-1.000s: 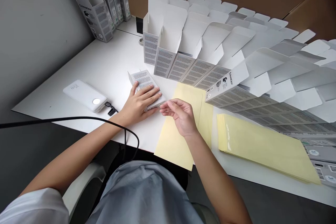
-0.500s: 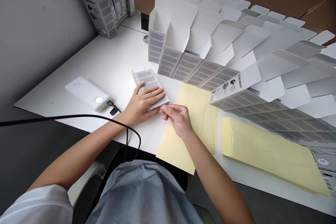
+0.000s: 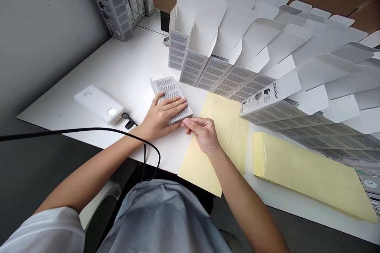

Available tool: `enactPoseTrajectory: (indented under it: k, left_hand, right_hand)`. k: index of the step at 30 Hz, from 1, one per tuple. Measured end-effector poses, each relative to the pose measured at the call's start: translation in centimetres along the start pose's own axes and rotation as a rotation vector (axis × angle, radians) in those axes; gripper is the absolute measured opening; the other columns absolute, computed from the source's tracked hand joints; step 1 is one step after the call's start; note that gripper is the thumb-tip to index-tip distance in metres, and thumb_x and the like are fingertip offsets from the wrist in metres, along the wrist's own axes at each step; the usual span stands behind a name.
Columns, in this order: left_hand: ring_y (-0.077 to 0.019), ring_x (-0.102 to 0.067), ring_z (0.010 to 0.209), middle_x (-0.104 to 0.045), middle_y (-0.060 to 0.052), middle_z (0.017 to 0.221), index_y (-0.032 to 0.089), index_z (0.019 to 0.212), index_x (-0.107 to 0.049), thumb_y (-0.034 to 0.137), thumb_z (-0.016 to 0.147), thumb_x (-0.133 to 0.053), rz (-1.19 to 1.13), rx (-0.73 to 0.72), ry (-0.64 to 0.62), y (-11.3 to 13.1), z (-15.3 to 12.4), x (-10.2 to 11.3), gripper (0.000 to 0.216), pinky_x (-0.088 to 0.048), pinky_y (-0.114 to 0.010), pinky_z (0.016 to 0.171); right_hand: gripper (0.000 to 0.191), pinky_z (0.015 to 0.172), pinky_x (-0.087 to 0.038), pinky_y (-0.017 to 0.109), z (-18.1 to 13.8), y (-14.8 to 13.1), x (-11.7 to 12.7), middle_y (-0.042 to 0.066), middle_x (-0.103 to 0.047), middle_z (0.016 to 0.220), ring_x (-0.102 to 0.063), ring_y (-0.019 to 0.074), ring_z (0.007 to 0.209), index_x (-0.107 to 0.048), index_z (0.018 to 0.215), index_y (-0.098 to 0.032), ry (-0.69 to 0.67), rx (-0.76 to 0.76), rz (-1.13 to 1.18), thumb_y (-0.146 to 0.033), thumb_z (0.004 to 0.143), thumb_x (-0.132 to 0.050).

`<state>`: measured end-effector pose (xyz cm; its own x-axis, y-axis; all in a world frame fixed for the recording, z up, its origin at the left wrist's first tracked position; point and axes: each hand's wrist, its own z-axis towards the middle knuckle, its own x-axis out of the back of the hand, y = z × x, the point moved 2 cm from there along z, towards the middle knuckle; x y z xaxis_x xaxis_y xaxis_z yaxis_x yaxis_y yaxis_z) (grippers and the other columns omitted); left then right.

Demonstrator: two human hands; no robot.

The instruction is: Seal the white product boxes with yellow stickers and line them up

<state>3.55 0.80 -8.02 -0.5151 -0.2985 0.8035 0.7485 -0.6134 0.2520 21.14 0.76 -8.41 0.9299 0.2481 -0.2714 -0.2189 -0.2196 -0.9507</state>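
My left hand (image 3: 162, 116) lies across a folded white carton (image 3: 170, 93) printed with dense grey text, its fingers over the top and its thumb along the near side. My right hand (image 3: 202, 134) sits just beyond, over a pale yellow envelope (image 3: 221, 114), with its thumb and fingertips drawn together against the carton's lower corner. I cannot see anything held in those fingertips. The carton's underside is hidden.
Rows of open white cartons (image 3: 225, 75) stand with raised flaps along the back and right. A yellow envelope stack (image 3: 305, 176) lies at right. On the white table (image 3: 118, 59) are a white power bank (image 3: 99, 104) and a black cable (image 3: 74, 129). Grey cartons (image 3: 113, 8) stand at back left.
The view has shifted slightly as my head moved. My right fingertips have closed together at the carton's corner, while my left hand stays on the carton.
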Motion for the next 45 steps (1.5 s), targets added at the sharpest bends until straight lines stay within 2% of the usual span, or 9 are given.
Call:
enactPoseTrajectory:
  k: [8, 19, 31, 45]
  left_hand:
    - [-0.0151, -0.049, 0.135, -0.051, -0.003, 0.14, 0.025, 0.141, -0.051, 0.053, 0.092, -0.051, -0.043, 0.052, -0.059, -0.12, 0.02, -0.06, 0.056, -0.009, -0.04, 0.129]
    - [-0.0163, -0.048, 0.136, -0.051, -0.004, 0.14, 0.025, 0.14, -0.052, 0.054, 0.092, -0.05, -0.07, 0.092, -0.088, -0.14, 0.06, -0.03, 0.056, -0.01, -0.043, 0.13]
    - [-0.0158, -0.048, 0.136, -0.05, -0.003, 0.14, 0.025, 0.14, -0.052, 0.053, 0.092, -0.051, -0.051, 0.076, -0.071, -0.1, 0.04, -0.02, 0.057, -0.011, -0.042, 0.129]
    - [-0.0166, -0.047, 0.137, -0.051, -0.004, 0.14, 0.024, 0.14, -0.052, 0.053, 0.092, -0.05, -0.07, 0.081, -0.074, -0.07, 0.02, -0.03, 0.057, -0.01, -0.043, 0.129]
  right_hand:
    - [0.025, 0.055, -0.045, 0.027, -0.14, -0.35, -0.19, 0.004, -0.068, 0.062, -0.053, 0.011, 0.053, -0.076, 0.062, -0.019, 0.03, -0.051, -0.038, -0.043, 0.062, -0.084]
    - [0.027, 0.053, -0.044, 0.027, -0.02, 0.08, 0.09, 0.005, -0.069, 0.065, -0.055, 0.0111, 0.054, -0.076, 0.064, -0.017, 0.047, -0.079, -0.04, -0.043, 0.063, -0.084]
    - [0.028, 0.052, -0.045, 0.027, -0.05, 0.02, 0.02, 0.006, -0.068, 0.063, -0.055, 0.0111, 0.053, -0.075, 0.063, -0.017, 0.046, -0.076, -0.049, -0.044, 0.064, -0.084]
    - [0.032, 0.05, -0.045, 0.025, 0.13, -0.09, -0.31, 0.006, -0.068, 0.063, -0.055, 0.011, 0.051, -0.075, 0.062, -0.016, 0.082, -0.116, -0.047, -0.046, 0.057, -0.087]
